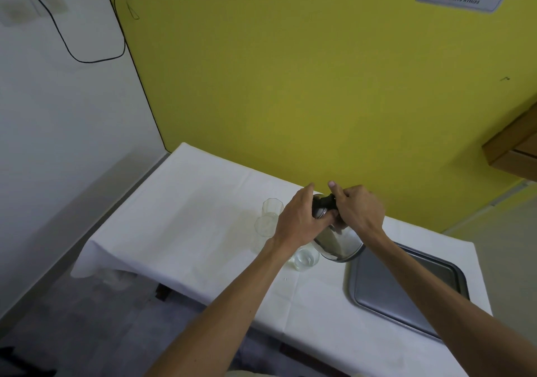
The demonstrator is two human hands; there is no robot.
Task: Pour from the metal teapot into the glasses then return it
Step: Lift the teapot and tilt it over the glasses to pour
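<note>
Metal teapot (338,244) tilted in both hands' grip (lid held).

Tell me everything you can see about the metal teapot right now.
The metal teapot is shiny silver with a black knob on its lid. It is tilted, lifted off the white cloth, above a small glass. The left hand presses the lid; the right hand grips behind the knob. Its spout is hidden.
</note>
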